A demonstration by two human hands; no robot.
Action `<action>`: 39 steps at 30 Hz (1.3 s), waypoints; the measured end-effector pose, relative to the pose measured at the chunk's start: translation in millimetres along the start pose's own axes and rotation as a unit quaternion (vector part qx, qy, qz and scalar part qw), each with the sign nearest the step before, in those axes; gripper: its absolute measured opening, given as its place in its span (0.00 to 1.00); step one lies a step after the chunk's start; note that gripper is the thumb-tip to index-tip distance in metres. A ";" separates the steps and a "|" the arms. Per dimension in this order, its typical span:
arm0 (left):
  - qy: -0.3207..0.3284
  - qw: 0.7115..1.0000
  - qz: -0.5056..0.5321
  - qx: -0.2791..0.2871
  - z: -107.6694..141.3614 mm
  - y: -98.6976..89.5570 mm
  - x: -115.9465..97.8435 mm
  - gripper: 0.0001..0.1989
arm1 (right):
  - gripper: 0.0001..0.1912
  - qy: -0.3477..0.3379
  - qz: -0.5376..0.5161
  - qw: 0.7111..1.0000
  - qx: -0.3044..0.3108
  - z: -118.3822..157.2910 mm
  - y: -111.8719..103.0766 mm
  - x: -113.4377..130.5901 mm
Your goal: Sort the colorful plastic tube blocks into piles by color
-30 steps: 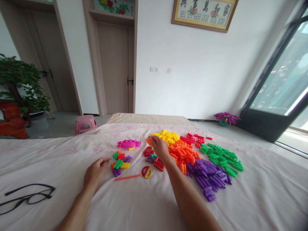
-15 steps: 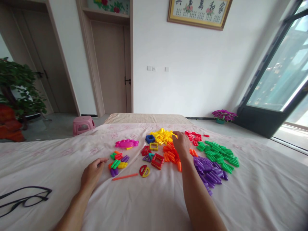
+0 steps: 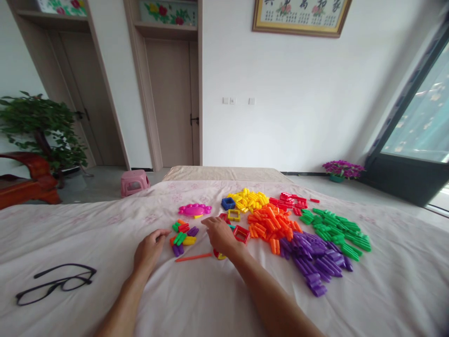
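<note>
My left hand point(image 3: 150, 248) rests on the cloth at the left, thumb and fingers drawn together; whatever they may hold does not show. Just right of it lies a small mixed group of plastic building pieces point(image 3: 180, 238) in green, purple, yellow, red and orange. My right hand point(image 3: 219, 234) hovers over the loose shape frames, its fingers bent together and pointing left; the fingertips' contents are hidden. Partly covered by it are a red square frame point(image 3: 242, 234) and a red and yellow half-round pair point(image 3: 220, 255). An orange stick point(image 3: 192, 257) lies between the hands.
Sorted piles of yellow point(image 3: 250, 200), orange point(image 3: 271, 220), red point(image 3: 291, 200), green point(image 3: 336, 229) and purple point(image 3: 317, 257) pieces spread to the right. A pink candy-shaped piece point(image 3: 195, 210), a blue frame point(image 3: 228, 203) and a yellow frame point(image 3: 234, 215) lie farther back. Glasses point(image 3: 58, 283) lie at left.
My right hand has moved left from the yellow and orange piles to above the shape frames. My left hand stays beside the small mixed group. The view has turned slightly left.
</note>
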State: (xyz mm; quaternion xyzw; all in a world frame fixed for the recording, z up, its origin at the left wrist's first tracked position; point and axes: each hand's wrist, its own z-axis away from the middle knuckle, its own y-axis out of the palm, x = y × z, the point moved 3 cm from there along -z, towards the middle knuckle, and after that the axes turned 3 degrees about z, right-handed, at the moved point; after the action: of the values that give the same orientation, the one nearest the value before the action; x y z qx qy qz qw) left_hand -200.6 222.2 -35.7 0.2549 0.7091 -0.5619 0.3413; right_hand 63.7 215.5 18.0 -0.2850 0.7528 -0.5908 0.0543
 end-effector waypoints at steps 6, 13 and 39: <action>0.010 1.000 -0.006 0.016 1.6 0.6 -6.4 0.17 | 0.25 -0.102 -0.005 0.995 0.020 -3.0 30.5 23.9; 0.001 1.000 -0.013 0.018 2.2 -0.4 -6.6 0.17 | 0.11 -0.039 0.013 0.999 0.020 -6.8 29.9 20.4; 0.077 0.994 0.029 0.073 3.9 -0.7 -4.4 0.21 | 0.15 0.203 0.035 0.971 -0.122 103.2 -121.3 -92.9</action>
State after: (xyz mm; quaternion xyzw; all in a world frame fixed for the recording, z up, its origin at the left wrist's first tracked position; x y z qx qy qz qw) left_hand -197.7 218.4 -32.4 0.3421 0.6829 -0.5803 0.2825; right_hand 228.4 155.8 75.5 -0.1368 0.8240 -0.5379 -0.1140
